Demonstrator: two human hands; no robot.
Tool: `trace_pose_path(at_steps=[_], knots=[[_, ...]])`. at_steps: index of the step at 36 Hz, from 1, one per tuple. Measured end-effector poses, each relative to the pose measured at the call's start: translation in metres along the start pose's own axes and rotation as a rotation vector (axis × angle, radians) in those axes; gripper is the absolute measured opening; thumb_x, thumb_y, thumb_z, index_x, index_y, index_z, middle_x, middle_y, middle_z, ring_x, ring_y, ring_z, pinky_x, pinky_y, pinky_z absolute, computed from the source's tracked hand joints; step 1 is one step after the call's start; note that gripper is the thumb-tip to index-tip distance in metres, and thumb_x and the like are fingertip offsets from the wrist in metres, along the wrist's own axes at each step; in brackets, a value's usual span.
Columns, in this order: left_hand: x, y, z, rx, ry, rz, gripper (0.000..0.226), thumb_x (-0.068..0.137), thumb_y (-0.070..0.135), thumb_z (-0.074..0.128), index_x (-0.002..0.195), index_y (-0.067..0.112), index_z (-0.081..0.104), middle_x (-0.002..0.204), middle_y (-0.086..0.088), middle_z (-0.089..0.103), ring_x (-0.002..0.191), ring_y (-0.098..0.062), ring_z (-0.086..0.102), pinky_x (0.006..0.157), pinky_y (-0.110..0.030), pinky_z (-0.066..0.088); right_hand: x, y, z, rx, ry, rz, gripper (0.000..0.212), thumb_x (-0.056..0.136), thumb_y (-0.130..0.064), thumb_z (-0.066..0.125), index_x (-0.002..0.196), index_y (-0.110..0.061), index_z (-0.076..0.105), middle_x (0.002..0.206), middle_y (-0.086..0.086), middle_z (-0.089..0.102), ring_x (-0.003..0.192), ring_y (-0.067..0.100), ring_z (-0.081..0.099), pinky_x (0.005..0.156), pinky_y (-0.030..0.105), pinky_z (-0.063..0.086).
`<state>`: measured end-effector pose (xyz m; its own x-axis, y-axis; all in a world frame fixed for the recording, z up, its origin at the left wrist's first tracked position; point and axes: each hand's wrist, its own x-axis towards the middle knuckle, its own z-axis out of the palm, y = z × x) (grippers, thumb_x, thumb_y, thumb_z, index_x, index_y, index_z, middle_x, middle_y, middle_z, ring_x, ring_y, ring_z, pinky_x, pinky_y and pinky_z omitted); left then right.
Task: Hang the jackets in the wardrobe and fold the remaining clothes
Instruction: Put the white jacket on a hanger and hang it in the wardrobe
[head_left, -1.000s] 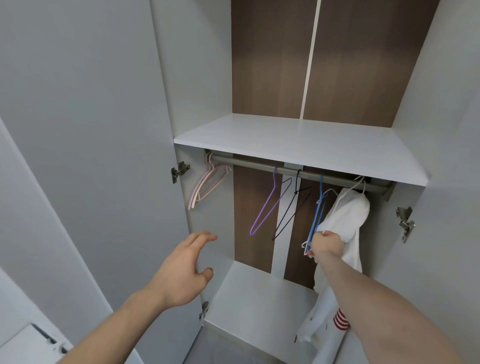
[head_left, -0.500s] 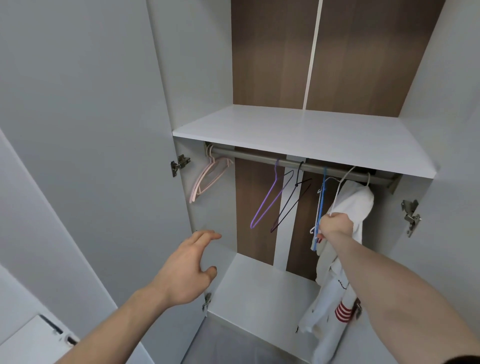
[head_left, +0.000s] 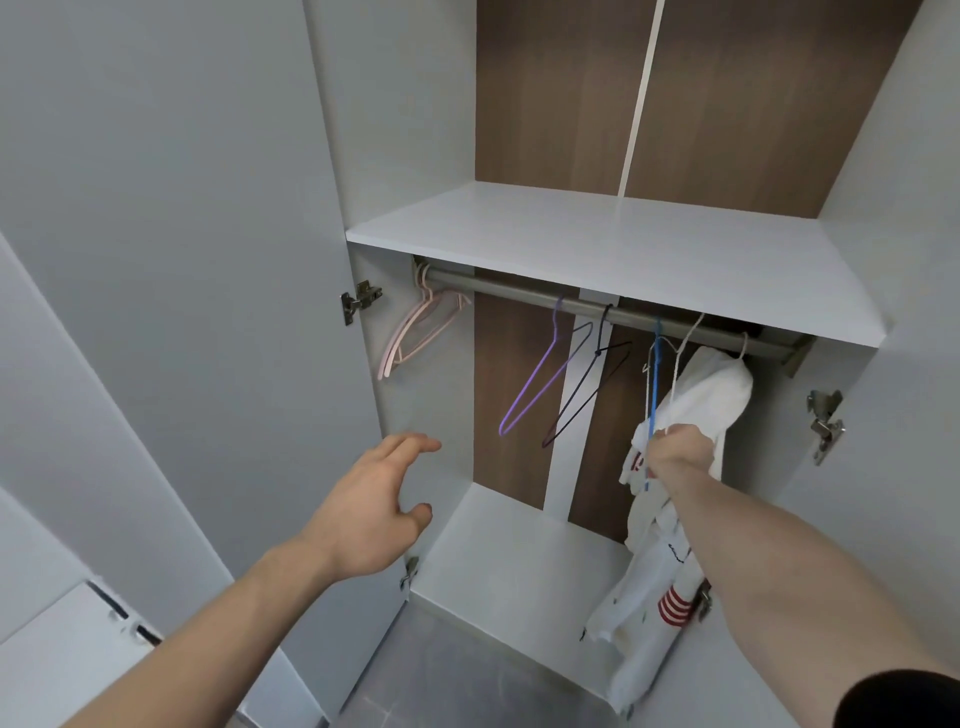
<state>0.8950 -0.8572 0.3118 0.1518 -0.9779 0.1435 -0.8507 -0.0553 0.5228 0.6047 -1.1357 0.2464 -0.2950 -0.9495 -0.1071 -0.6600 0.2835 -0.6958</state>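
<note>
Fingers of the right hand (head_left: 678, 449) are curling tight around the lower wire of a white hanger (head_left: 675, 364), w/ a blue hanger (head_left: 656, 384) running down just beside the knuckles; whether the blue 1 is also inside the grip can't be told. The white jacket (head_left: 701, 410) is bunching against that fist, its upper part draped near the rail (head_left: 519, 293) at the right end of the wardrobe, its lower part w/ red stripes (head_left: 672, 605) trailing down toward the cabinet floor (head_left: 519, 571).

The left hand (head_left: 371, 512) is hovering apart from everything, fingers spread and relaxed, thumb out, holding nothing, in front of the open left door (head_left: 182, 312).

Further out on the rail: 1 purple hanger (head_left: 540, 382) and 1 black hanger (head_left: 587, 392) are hanging bare near the middle, pink hangers (head_left: 415, 330) are sitting at the far left. A white shelf (head_left: 623, 249) is spanning the space above.

Handling, as a judgement: the jacket looks light and soft, prob. limp enough to slide off thin wire if tugged by the fabric. The hanger is the stiff part, so taking hold at the wire near the hook, not at the cloth, seems safest. The free hand could be steadying the shoulder area while the hook settles.
</note>
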Motion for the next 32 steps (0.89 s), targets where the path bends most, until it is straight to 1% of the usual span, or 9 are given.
trace_pose_path(at_steps=[2,6,10,14,18,22,25,29,32], knots=[[0.000,0.001,0.002,-0.002,0.001,0.000,0.064,0.086,0.019,0.067,0.145,0.031,0.043,0.140,0.018,0.043,0.128,-0.011,0.044,0.105,-0.020,0.035,0.002,0.007,0.002,0.018,0.023,-0.009,0.029,0.102,-0.019,0.053,0.100,0.003,0.072,0.097,0.025,0.072,0.086,0.040,0.070,0.066,0.031,0.055],[0.000,0.004,0.007,0.001,-0.015,-0.003,0.063,0.087,0.020,0.066,0.145,0.032,0.044,0.144,0.019,0.042,0.130,-0.011,0.043,0.107,-0.023,0.037,-0.001,0.014,0.004,0.068,0.107,-0.026,0.035,0.106,-0.022,0.049,0.109,0.005,0.071,0.107,0.026,0.071,0.100,0.042,0.066,0.065,0.027,0.040],[0.000,0.008,0.008,0.010,-0.022,0.002,0.063,0.086,0.021,0.066,0.145,0.032,0.044,0.149,0.017,0.040,0.137,-0.010,0.040,0.112,-0.026,0.036,-0.005,0.021,0.003,0.138,0.167,-0.033,0.033,0.104,-0.023,0.053,0.113,0.002,0.071,0.111,0.027,0.070,0.106,0.045,0.064,0.076,0.036,0.047],[0.000,0.012,0.011,0.008,-0.020,0.006,0.063,0.087,0.020,0.065,0.145,0.031,0.045,0.152,0.015,0.038,0.141,-0.009,0.037,0.111,-0.020,0.032,-0.012,0.028,0.003,0.201,0.178,-0.014,0.032,0.103,-0.024,0.055,0.115,0.001,0.071,0.113,0.025,0.070,0.107,0.044,0.064,0.086,0.042,0.052],[-0.002,0.016,0.014,0.019,-0.032,0.007,0.061,0.087,0.021,0.064,0.145,0.029,0.045,0.154,0.014,0.037,0.144,-0.008,0.032,0.111,-0.015,0.024,-0.020,0.030,-0.001,0.260,0.155,-0.007,0.016,0.096,-0.010,0.064,0.108,-0.001,0.069,0.106,0.025,0.070,0.096,0.042,0.067,0.078,0.036,0.053],[-0.003,0.020,0.016,0.018,-0.050,0.004,0.061,0.088,0.021,0.064,0.145,0.029,0.045,0.156,0.013,0.035,0.146,-0.009,0.029,0.113,-0.017,0.024,-0.028,0.032,-0.003,0.273,0.117,-0.007,0.019,0.087,0.000,0.068,0.105,-0.006,0.064,0.101,0.023,0.068,0.087,0.041,0.069,0.072,0.038,0.059],[-0.003,0.022,0.019,0.018,-0.061,0.010,0.060,0.088,0.022,0.063,0.145,0.030,0.045,0.156,0.014,0.034,0.146,-0.009,0.028,0.114,-0.019,0.024,-0.034,0.036,-0.003,0.261,0.105,-0.006,0.023,0.087,-0.001,0.071,0.107,-0.004,0.061,0.102,0.024,0.068,0.091,0.044,0.069,0.080,0.047,0.060],[-0.003,0.024,0.021,0.028,-0.069,0.017,0.059,0.088,0.024,0.063,0.144,0.032,0.046,0.156,0.015,0.033,0.145,-0.010,0.031,0.115,-0.023,0.028,-0.043,0.046,-0.003,0.187,0.108,0.050,0.040,0.082,0.001,0.075,0.116,-0.001,0.053,0.113,0.026,0.064,0.105,0.047,0.063,0.083,0.044,0.053],[-0.001,0.025,0.024,0.028,-0.080,0.027,0.058,0.088,0.024,0.064,0.143,0.032,0.047,0.156,0.015,0.034,0.144,-0.010,0.033,0.114,-0.022,0.028,-0.047,0.055,-0.005,0.145,0.046,0.146,0.038,0.083,-0.003,0.075,0.114,0.001,0.054,0.117,0.026,0.064,0.109,0.046,0.063,0.087,0.046,0.055]])
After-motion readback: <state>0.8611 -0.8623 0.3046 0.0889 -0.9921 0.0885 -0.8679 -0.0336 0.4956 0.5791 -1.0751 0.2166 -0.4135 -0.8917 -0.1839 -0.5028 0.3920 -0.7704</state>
